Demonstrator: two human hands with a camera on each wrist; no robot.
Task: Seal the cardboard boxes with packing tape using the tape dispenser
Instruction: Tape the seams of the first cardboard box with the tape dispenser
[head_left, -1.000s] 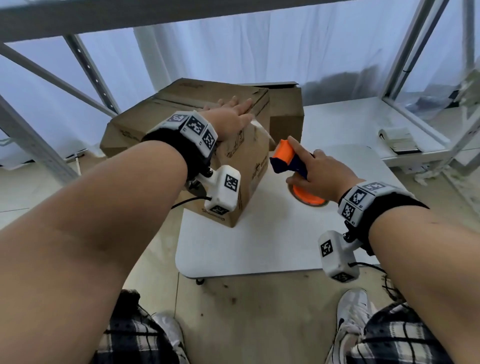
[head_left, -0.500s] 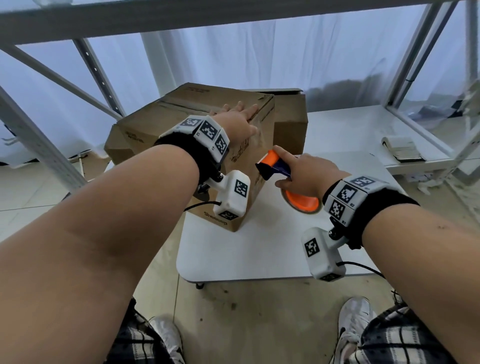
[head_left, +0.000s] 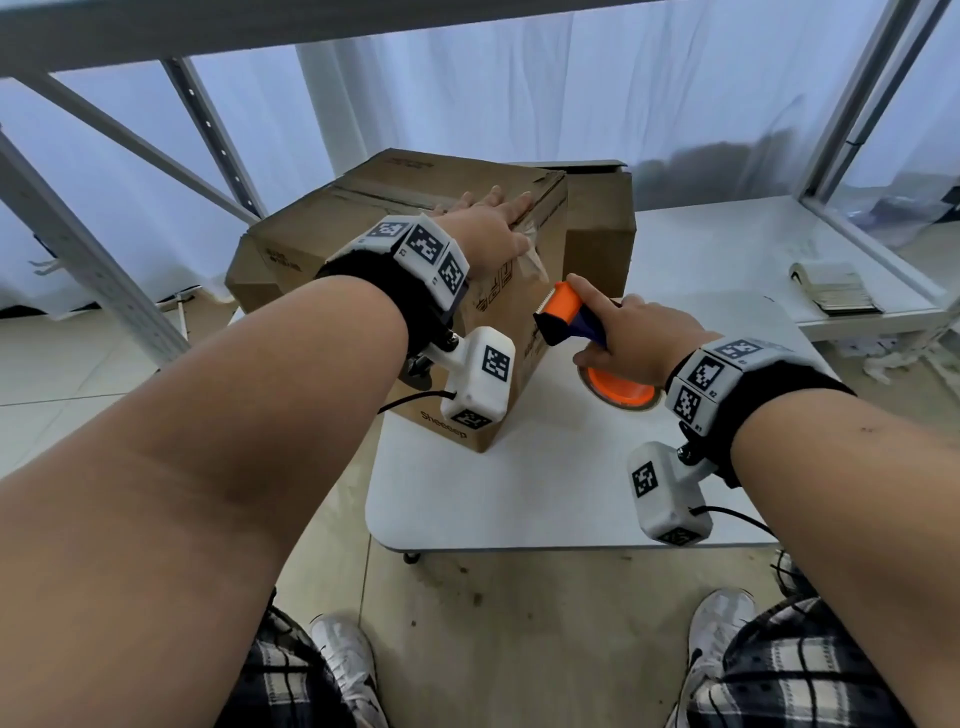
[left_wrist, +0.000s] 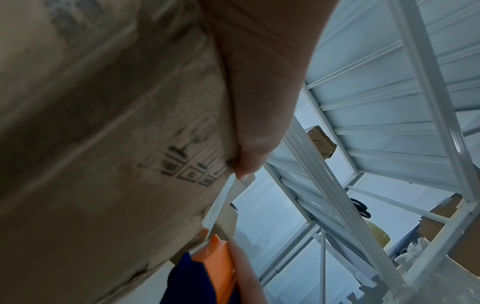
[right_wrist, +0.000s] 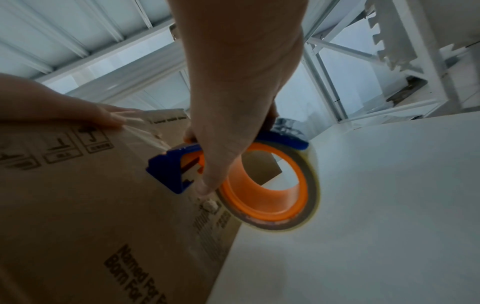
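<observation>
Now, near to far —

Bench (head_left: 519, 499): your white bench carries the work; the box sits on its far left part and overhangs the left edge.

Right hand (head_left: 631, 343): your grip is curled round the tape dispenser (head_left: 569, 317), index finger laid along its orange top, just right of the box's near right side.

Tape dispenser: hard plastic, orange and blue, probably light and stiff. Hold it by the body as you do now; judge the serrated edge at its front sharp and keep fingertips behind it.

Tape roll (right_wrist: 270, 189): clear tape on an orange core, thin on the core as far as the right wrist view shows. Expect it to be sticky, limp and quick to fold on itself once slack.

Tape strip (left_wrist: 223, 203): a clear strip runs taut from the dispenser up to the box's top edge. Keep tension on it; it looks likely to wrinkle if you let it sag.

Left hand (head_left: 488, 234): fingers straight, palm flat on the box top at its right edge, thumb pressing the tape end over the corner. It holds nothing.

Cardboard box (head_left: 322, 228): brown corrugated, flaps closed, stiff at edges and softer mid-panel. Its weight cannot be told. Press near the edge, where the board should give least.

Second box (head_left: 602, 228): stands just behind the first, on the far side.
</observation>
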